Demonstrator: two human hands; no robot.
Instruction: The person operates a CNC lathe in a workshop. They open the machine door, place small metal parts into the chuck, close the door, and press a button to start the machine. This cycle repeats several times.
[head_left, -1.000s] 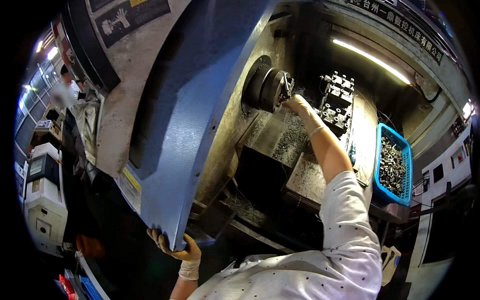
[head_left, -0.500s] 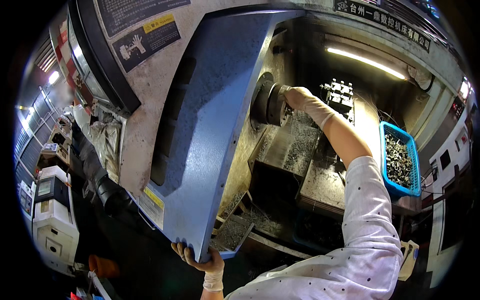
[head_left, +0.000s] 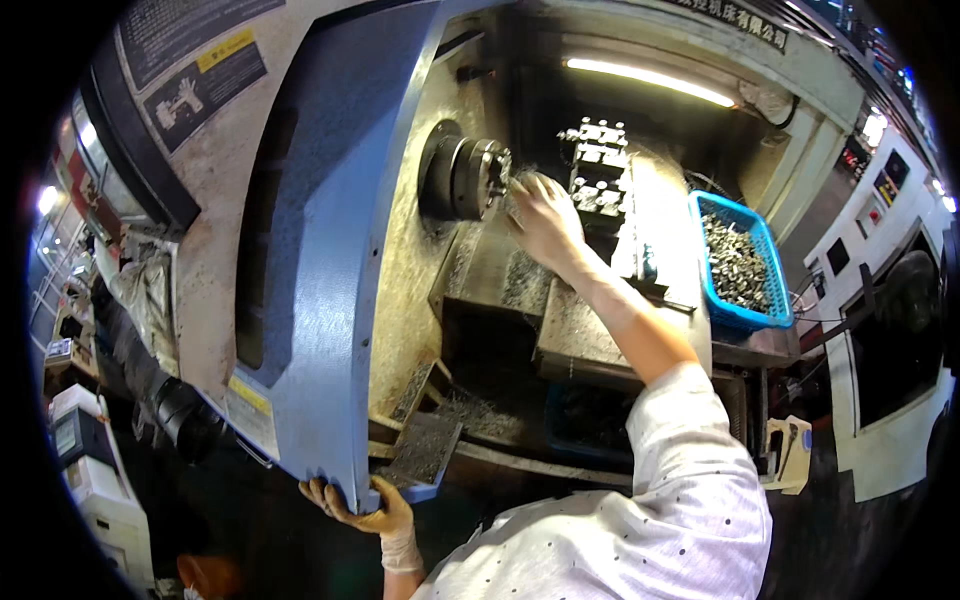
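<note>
My left hand [head_left: 365, 512], in a thin glove, grips the lower edge of the blue machine door [head_left: 330, 300], which stands slid aside. Inside the lathe, my right hand [head_left: 542, 222], also gloved, is just right of the round chuck [head_left: 460, 175], its back toward me and fingers bent; motion blurs them, and I cannot tell whether they hold anything. A tool block [head_left: 598, 170] with several holders and bolts sits beyond that hand. Metal chips [head_left: 520, 285] lie on the bed below.
A blue plastic basket [head_left: 735, 270] of small metal parts rests right of the tool block. A lit tube lamp [head_left: 650, 82] runs across the top of the enclosure. Other machines stand at right [head_left: 890, 310] and left [head_left: 95, 480]. An orange bucket [head_left: 208, 575] is low on the left.
My right hand has shifted on the chuck over the last second and now sits just right of it, exposing the chuck face. My left hand stays on the door. The view has swung about.
</note>
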